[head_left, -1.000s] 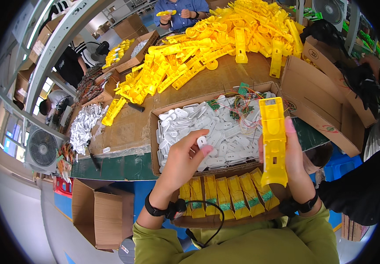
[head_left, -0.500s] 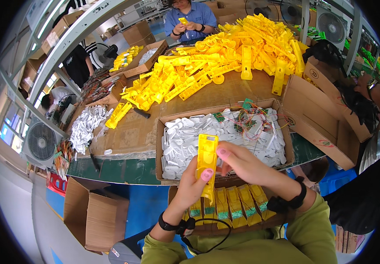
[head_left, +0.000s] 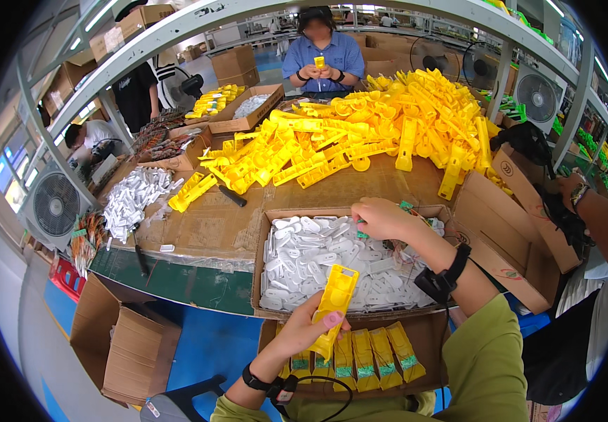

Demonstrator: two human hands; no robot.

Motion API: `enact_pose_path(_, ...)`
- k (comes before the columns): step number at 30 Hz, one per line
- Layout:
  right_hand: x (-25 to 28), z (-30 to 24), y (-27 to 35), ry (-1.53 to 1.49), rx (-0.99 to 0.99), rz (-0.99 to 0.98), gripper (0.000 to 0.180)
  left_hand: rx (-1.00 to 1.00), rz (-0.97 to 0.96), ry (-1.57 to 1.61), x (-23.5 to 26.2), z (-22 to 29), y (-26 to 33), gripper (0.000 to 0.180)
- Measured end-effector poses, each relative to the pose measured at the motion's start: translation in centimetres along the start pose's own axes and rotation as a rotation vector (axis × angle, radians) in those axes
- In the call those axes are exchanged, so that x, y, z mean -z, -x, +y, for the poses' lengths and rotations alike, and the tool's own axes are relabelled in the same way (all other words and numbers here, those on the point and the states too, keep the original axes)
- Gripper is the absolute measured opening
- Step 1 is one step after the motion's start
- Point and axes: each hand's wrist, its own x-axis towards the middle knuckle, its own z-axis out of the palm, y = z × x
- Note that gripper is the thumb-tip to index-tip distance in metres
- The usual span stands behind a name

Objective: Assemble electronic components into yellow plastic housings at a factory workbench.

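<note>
A long yellow plastic housing (head_left: 339, 290) is tilted upright in my left hand (head_left: 302, 332), its hollow side facing me and my thumb across its lower part. My right hand (head_left: 387, 219) reaches over the cardboard box (head_left: 257, 285) of flat white plastic pieces (head_left: 318, 252). Its fingers are bent down and pressed together on a small green circuit board (head_left: 361, 234); the fingertips are partly hidden. More boards and thin wires lie behind and under my right wrist. Nearer to me, a second carton (head_left: 416, 383) holds a row of yellow housings (head_left: 362, 352) with green boards on them.
A large heap of yellow housings (head_left: 430, 119) covers the table's far side. White pieces (head_left: 135, 200) are piled at left, beside a black-handled tool (head_left: 141, 260). Open cartons (head_left: 508, 228) stand at right and lower left. A co-worker (head_left: 323, 56) sits opposite; another person's arm (head_left: 599, 218) is at right.
My right hand has left the yellow housing and moved forward over the box to the circuit boards. My left hand, still holding the housing, sits slightly lower in the picture. The view has tilted up.
</note>
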Motion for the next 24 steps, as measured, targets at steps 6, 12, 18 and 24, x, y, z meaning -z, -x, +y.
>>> enact_pose_path(6,5.4,-1.4,4.5,-0.216,-0.054,0.169,0.013,0.037,-0.113,-0.033,0.2,1.4,-0.6,0.047)
enact_pose_path(12,9.2,-1.6,8.7,-0.172,-0.236,0.571,0.012,0.061,-0.173,-0.074,-0.4,3.4,-2.3,0.048)
enact_pose_path(18,11.8,-2.9,9.2,-0.524,-0.040,0.923,0.013,0.068,-0.164,-0.047,-1.6,4.2,-2.8,0.058)
enact_pose_path(24,10.3,-6.2,10.7,-0.717,0.080,0.832,0.013,-0.214,-0.057,0.090,-2.0,6.1,-3.6,0.038)
